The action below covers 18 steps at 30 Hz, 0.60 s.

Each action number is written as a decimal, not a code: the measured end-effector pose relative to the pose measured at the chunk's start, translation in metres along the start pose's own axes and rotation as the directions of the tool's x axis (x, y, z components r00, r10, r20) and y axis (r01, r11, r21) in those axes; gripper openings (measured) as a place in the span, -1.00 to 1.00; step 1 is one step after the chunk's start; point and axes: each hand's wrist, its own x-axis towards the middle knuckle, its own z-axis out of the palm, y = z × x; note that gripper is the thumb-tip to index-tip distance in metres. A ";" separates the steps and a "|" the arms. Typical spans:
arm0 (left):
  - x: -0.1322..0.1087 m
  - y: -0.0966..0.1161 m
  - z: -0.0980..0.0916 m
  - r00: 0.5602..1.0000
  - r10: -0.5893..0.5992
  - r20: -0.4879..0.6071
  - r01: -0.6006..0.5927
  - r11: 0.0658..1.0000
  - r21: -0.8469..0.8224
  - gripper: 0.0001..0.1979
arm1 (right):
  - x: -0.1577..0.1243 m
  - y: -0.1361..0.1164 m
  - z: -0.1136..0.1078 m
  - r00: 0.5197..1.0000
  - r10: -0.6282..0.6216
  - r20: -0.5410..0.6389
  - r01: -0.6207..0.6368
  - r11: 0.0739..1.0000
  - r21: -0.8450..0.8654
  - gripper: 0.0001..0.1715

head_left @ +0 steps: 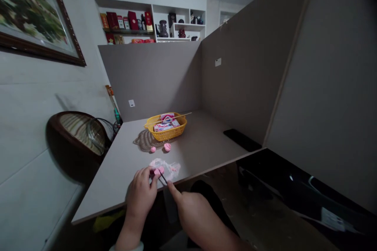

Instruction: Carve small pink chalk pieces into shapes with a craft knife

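Near the front edge of the table, my left hand pinches a small pink lump between thumb and fingers; whether it is soap or clay I cannot tell. My right hand grips a thin dark tool, index finger stretched along it, and its tip touches the lump. Most of the tool's handle is hidden in the hand. Pale pink scraps are scattered on the tabletop around the lump. Farther back lie a small pink ball and a larger rounded pink piece with a grooved surface.
A yellow plastic basket with colourful packets stands behind the pink pieces, a thin stick across its rim. Grey panels border the table at back and right. A black flat object lies at the right.
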 end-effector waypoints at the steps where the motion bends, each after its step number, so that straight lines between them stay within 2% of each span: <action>1: 0.000 0.000 0.000 1.000 0.017 0.000 -0.017 1.000 0.002 -0.82 | -0.004 0.000 0.000 1.000 0.003 0.010 -0.003 1.000 -0.002 0.00; 3: -0.001 0.001 0.000 0.999 0.037 0.002 -0.037 0.999 0.016 -0.83 | -0.004 0.000 -0.003 1.000 0.008 0.014 -0.007 1.000 -0.006 -0.01; 8: -0.001 0.009 -0.002 1.000 0.007 -0.004 -0.007 0.997 0.075 -0.91 | 0.022 -0.003 -0.007 1.000 -0.001 -0.003 0.001 1.000 -0.005 -0.10; 14: -0.007 0.012 -0.003 1.000 0.011 0.007 -0.012 0.994 0.111 -0.94 | 0.002 0.002 0.004 0.997 0.010 0.073 -0.007 0.999 -0.034 -0.01; 18: -0.005 0.014 -0.004 1.000 0.007 0.026 -0.010 0.994 0.105 -0.94 | 0.015 -0.003 -0.004 0.998 0.017 0.059 -0.015 0.999 -0.038 -0.06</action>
